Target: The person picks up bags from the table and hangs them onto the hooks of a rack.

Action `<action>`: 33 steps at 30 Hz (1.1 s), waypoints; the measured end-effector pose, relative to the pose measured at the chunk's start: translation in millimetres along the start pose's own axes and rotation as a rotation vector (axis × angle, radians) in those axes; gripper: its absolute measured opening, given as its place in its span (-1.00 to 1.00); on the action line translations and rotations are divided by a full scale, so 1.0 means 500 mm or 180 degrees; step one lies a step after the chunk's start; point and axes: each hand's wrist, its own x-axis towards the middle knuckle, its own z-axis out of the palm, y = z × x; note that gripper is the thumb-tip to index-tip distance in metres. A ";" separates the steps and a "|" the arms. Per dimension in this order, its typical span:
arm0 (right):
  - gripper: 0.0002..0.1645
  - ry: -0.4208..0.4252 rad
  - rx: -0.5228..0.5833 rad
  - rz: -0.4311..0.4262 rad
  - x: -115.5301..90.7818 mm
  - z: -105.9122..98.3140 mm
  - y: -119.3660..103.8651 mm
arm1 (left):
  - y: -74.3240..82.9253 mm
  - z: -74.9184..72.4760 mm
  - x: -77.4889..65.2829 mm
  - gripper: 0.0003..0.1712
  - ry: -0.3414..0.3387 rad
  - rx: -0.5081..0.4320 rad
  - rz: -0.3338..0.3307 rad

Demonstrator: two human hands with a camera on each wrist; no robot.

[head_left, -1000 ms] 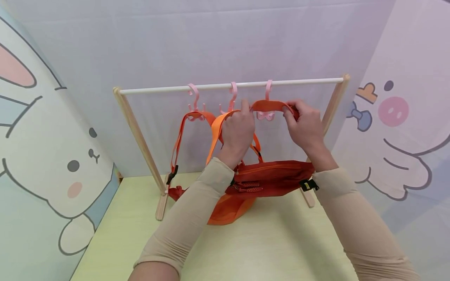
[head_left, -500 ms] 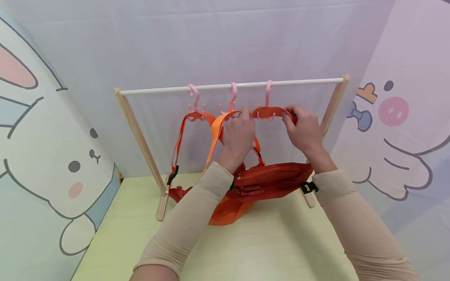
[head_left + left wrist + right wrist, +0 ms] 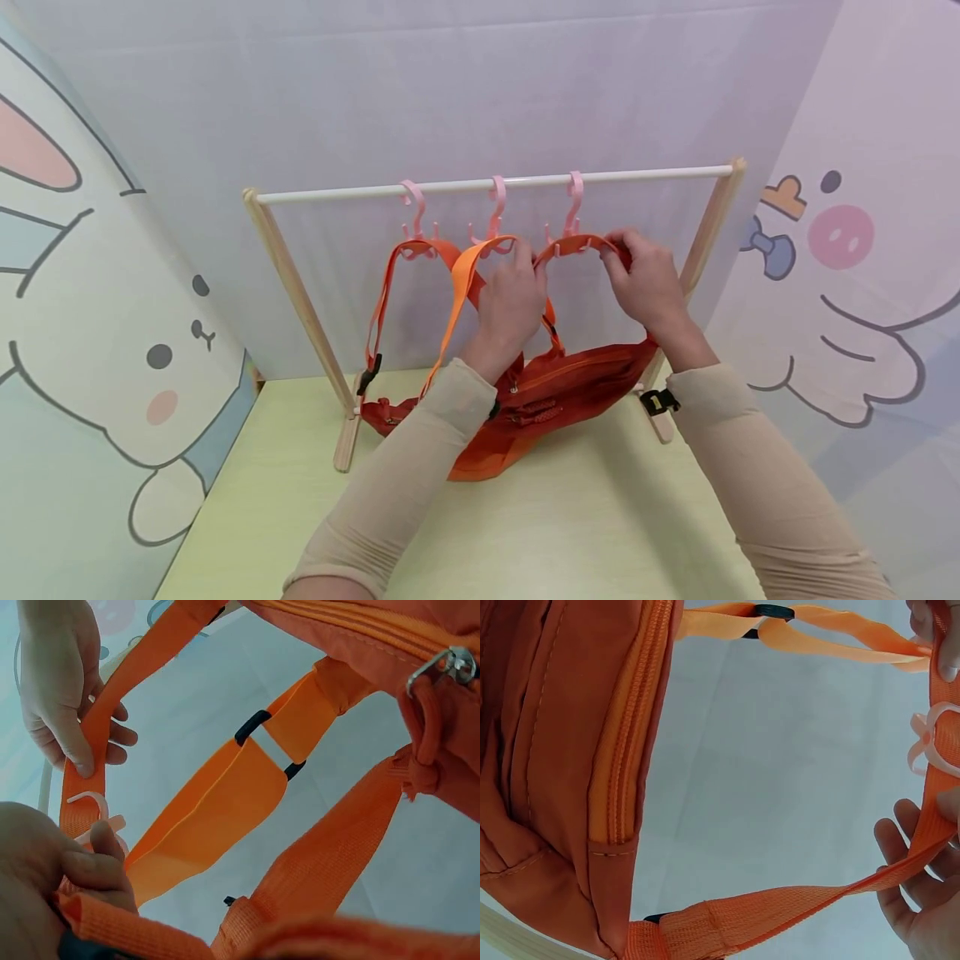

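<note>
Both hands hold one red-orange bag strap (image 3: pixel 573 244) by its two sides, at the right pink hook hanger (image 3: pixel 575 200). My left hand (image 3: pixel 508 300) grips its left part, close to the middle hanger (image 3: pixel 497 204). On the right side, my right hand (image 3: pixel 647 279) pinches the strap between thumb and fingers (image 3: pixel 900 851). Between the hands the strap lies across the hanger's lower prongs. Below hangs the red-orange bag (image 3: pixel 581 383), tilted with its right end higher; its zipper (image 3: pixel 622 727) shows in the right wrist view. My left forearm hides part of it.
A white rod (image 3: pixel 637 176) on wooden posts (image 3: pixel 300 300) carries the hangers. Another red-orange strap (image 3: pixel 388 283) hangs on the left hanger (image 3: pixel 417 208), and a bright orange strap (image 3: pixel 459 292) on the middle one. An orange piece of fabric (image 3: pixel 487 458) touches the pale table (image 3: pixel 510 542).
Both hands have come down a little, bringing the strap from above the right hanger's prongs down onto them. The bag's left side has sunk, so it slants more.
</note>
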 end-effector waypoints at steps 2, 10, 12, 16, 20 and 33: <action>-0.73 -0.0017 0.0009 0.0003 0.000 0.001 0.000 | -0.002 0.002 -0.005 -0.75 -0.0029 -0.0075 -0.0020; -0.72 -0.0072 0.0059 0.0093 -0.005 0.006 0.009 | -0.014 0.012 -0.034 -0.70 -0.0173 -0.0189 -0.0146; -0.71 -0.0079 0.0077 0.0101 -0.007 0.007 0.014 | -0.018 0.014 -0.045 -0.72 -0.0176 -0.0238 -0.0143; -0.71 -0.0110 0.0121 0.0110 -0.011 0.009 0.023 | -0.024 0.018 -0.067 -0.76 -0.0210 -0.0456 -0.0179; -0.69 -0.0163 0.0176 0.0175 -0.016 0.011 0.031 | -0.029 0.023 -0.090 -0.77 -0.0284 -0.0622 -0.0302; -0.58 -0.0222 0.0293 0.0264 -0.036 0.022 0.060 | -0.030 0.035 -0.146 -0.63 -0.0381 -0.0817 -0.0459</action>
